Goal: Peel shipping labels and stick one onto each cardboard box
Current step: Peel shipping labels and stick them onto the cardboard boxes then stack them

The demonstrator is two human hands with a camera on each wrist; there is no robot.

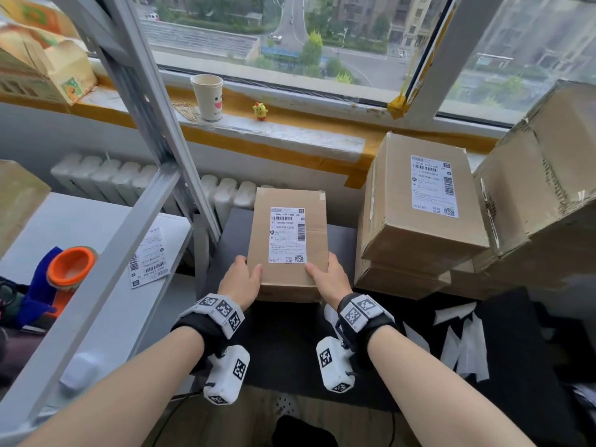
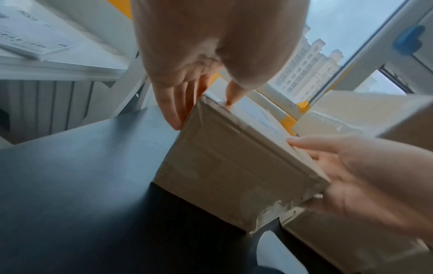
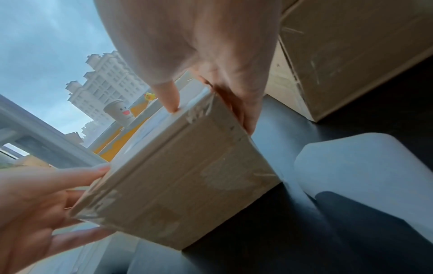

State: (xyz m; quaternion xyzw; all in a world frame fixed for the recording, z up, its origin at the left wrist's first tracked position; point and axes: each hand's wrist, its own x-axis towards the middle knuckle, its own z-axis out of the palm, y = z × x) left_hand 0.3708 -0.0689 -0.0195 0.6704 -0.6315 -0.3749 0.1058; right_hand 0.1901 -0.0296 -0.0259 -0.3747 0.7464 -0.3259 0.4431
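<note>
Here, from the head view, a small cardboard box (image 1: 288, 243) sits on the dark table (image 1: 277, 333) in front of the person, a shipping label (image 1: 287, 235) already flat on its top. The left hand (image 1: 240, 280) and right hand (image 1: 329, 279) clamp its two near corners, thumbs on top and fingers down the sides. It looks stiff and light enough for a two-handed lift; holding at the corners keeps fingers off the label. To the right, a larger labelled box (image 1: 422, 204) rests on a stack of other boxes; every box is sealed, so what they hold cannot be told. A paper cup (image 1: 207, 96) stands on the sill, its inside not visible, and spare labels (image 1: 149, 256) lie on the shelf at left. Next, the left wrist view shows straight fingers (image 2: 173, 103) against the box's side and the thumb tip on its top edge, with glossy tape over the corner, which may be slippery. Finally, the right wrist view mirrors this: thumb (image 3: 167, 96) on the top edge, fingers down the far side.
</note>
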